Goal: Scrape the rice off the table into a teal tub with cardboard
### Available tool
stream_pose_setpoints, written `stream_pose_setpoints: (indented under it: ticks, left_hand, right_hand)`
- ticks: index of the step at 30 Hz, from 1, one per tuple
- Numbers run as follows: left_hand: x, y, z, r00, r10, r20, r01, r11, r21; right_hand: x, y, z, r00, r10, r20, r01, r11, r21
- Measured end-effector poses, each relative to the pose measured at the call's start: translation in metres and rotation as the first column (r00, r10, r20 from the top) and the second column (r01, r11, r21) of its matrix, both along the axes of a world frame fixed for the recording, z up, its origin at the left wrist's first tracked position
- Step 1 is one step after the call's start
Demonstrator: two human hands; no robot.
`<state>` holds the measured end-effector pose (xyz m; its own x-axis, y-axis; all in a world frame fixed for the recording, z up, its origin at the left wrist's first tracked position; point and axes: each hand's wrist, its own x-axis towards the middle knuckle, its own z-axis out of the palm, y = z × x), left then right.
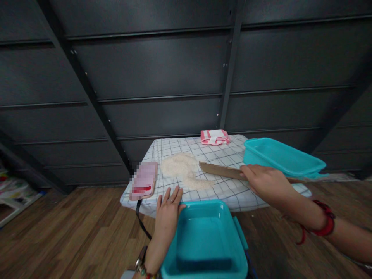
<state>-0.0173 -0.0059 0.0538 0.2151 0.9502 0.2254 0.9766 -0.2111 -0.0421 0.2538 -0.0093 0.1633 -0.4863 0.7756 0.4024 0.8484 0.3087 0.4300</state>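
Note:
A pile of pale grain that looks like rice (178, 166) lies loose on the checked tablecloth (174, 144), with a thinner tail spreading toward the front right. My right hand (263, 179) grips a long flat brown strip (222, 170), cardboard or thin wood; its far end is just right of the grain. My left hand (168, 211) lies with fingers stretched out on the cloth's front edge, its thumb at the rim of a teal plastic container (207, 232). Below the table edge, this container is close to my body and shows no contents.
A second teal container (285, 155) stands at the table's right side. At the back lies a folded pink-and-white striped cloth (215, 137). A pink phone-like case (145, 180) with a black strap (141, 219) rests at the left edge. Dark metal panels (162, 73) rise behind the table.

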Motion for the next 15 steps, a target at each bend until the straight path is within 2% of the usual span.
stream_pose_setpoints:
  ticks: [2, 8, 15]
  left_hand:
    - [0.001, 0.0, 0.002, 1.0, 0.002, 0.001, -0.002, 1.0, -0.004]
    - [0.001, -0.001, 0.006, 1.0, -0.007, 0.002, 0.007, 1.0, -0.022]
    - [-0.001, 0.0, 0.002, 1.0, -0.011, 0.02, 0.011, 1.0, -0.012]
  right_hand:
    - [0.001, -0.003, 0.0, 1.0, 0.022, 0.002, -0.022, 1.0, 0.0]
    - [-0.001, -0.014, -0.001, 0.974, 0.221, -0.05, -0.217, 0.973, 0.078]
    - [-0.009, -0.029, 0.004, 0.957, 0.264, -0.117, -0.263, 0.965, 0.027]
